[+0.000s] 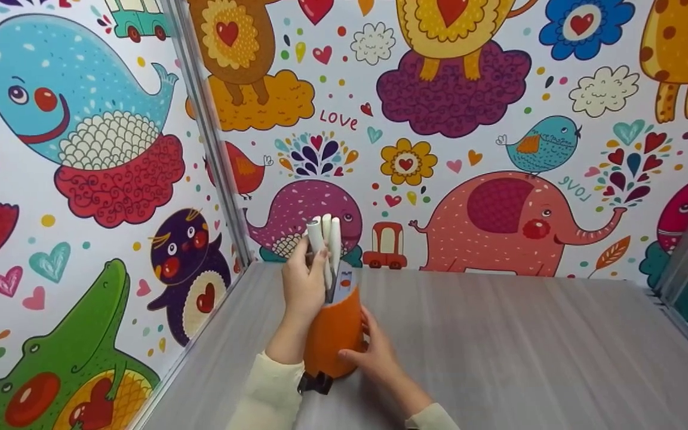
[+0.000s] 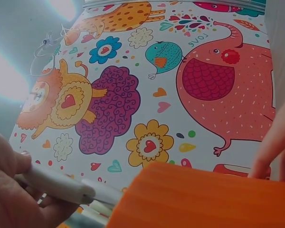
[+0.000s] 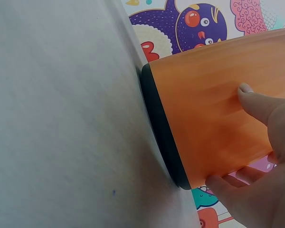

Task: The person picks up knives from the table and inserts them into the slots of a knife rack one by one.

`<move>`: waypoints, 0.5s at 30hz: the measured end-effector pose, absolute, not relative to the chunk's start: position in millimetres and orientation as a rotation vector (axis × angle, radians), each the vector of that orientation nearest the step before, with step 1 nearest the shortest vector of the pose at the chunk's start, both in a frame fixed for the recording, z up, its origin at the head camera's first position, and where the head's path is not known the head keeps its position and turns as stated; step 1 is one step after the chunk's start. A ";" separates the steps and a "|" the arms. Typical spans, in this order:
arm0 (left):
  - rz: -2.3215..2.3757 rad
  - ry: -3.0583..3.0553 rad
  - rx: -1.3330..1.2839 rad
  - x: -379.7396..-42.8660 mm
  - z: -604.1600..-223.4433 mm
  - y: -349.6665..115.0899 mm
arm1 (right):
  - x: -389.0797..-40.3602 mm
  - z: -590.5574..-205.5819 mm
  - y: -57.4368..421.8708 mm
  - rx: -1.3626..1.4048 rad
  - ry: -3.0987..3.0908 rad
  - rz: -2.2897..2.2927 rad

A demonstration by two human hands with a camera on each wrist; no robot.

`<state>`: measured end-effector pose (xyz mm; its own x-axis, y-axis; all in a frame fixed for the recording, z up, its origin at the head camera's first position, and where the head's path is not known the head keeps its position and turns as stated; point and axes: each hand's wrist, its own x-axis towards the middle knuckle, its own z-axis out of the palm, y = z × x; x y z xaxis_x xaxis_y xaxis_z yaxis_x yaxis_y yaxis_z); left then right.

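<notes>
An orange knife holder [image 1: 335,334] with a black base [image 3: 164,128] stands on the table. Several white handles [image 1: 335,239] stick up from its top, beside a pale printed piece [image 1: 345,280] at the rim. My left hand [image 1: 303,283] grips one white-handled knife [image 2: 57,184] above the rim; a bit of metal shows below its handle, and the rest is hidden by the holder. With thumb on the front and fingers round the far side, my right hand [image 1: 380,352] holds the holder's lower right part.
The grey wood-grain table [image 1: 529,346] extends to the right of the holder. Behind it rises a wall panel [image 1: 404,203] printed with cartoon animals, and another printed panel [image 1: 99,251] stands along the left edge. A metal corner strip [image 1: 203,119] joins them.
</notes>
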<state>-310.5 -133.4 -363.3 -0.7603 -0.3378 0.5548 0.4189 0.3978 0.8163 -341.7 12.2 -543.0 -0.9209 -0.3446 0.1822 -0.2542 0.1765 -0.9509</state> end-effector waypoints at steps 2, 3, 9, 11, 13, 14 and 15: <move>-1.425 -1.982 -0.068 -310.5 -363.6 -133.1 | -342.5 -542.9 12.8 -0.618 2.347 -1.884; -1.423 -1.989 -0.067 -310.6 -364.2 -132.9 | -343.0 -542.9 13.2 -0.625 2.347 -1.887; -1.378 -2.075 -0.001 -308.0 -371.2 -131.4 | -345.4 -542.7 13.0 -0.661 2.354 -1.901; -1.358 -2.099 0.023 -306.9 -374.8 -130.9 | -345.6 -542.2 12.5 -0.665 2.354 -1.900; -1.345 -2.111 0.039 -306.1 -378.1 -130.7 | -345.1 -541.7 12.1 -0.660 2.349 -1.904; -1.341 -2.112 0.039 -306.3 -379.6 -130.8 | -345.1 -541.7 11.9 -0.636 2.351 -1.897; -1.340 -2.109 0.035 -306.9 -381.1 -130.9 | -344.9 -541.5 11.7 -0.620 2.348 -1.895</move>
